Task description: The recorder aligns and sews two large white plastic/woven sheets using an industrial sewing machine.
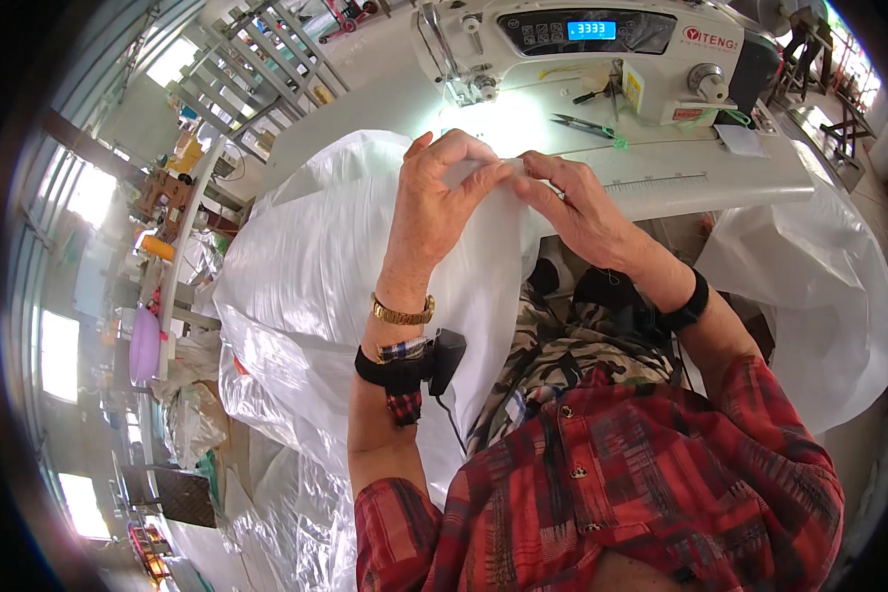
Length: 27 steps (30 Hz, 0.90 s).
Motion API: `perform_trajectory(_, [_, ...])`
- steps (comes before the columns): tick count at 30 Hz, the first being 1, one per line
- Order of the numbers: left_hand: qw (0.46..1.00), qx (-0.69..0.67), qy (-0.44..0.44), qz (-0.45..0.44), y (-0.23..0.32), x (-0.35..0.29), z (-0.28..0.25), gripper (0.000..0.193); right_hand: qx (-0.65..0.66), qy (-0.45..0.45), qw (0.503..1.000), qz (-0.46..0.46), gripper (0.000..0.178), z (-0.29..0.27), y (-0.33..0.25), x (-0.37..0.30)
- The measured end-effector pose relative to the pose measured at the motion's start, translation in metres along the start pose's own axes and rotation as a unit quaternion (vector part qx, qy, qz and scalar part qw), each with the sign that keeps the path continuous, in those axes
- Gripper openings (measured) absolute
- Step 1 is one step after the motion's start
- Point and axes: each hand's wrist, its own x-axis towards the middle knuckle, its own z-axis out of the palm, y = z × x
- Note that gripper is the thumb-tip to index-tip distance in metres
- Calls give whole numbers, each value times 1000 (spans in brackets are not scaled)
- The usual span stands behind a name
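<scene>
A large white translucent plastic sheet drapes over the table's left part and down across my lap. My left hand pinches its upper edge between thumb and fingers. Close against it, my right hand grips the same edge, thumb and fingertips together. Both hands are held up near the table's front edge, just short of the lit needle area of a white sewing machine. Green-handled thread snips lie on the table right of that light.
The pale sewing table has a ruler scale along its front. More white sheeting hangs at the right. Metal racks stand at the far left, and a shelf at left holds a purple item. Crumpled clear plastic lies at lower left.
</scene>
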Motion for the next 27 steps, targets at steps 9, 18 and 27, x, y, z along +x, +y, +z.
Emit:
perform_trajectory(9, [999,-42,15,-22,8,9,0,18,7,23,999,-33,20,2,5,3])
perform_trajectory(18, [970,191,-133,68,31,23,-30,21,438,56,883,160,25,35,-13,-12])
perform_trajectory(27, [948,273,-69,148,66,73,-49,22,411,-44,877,244,33,44,-20,-54])
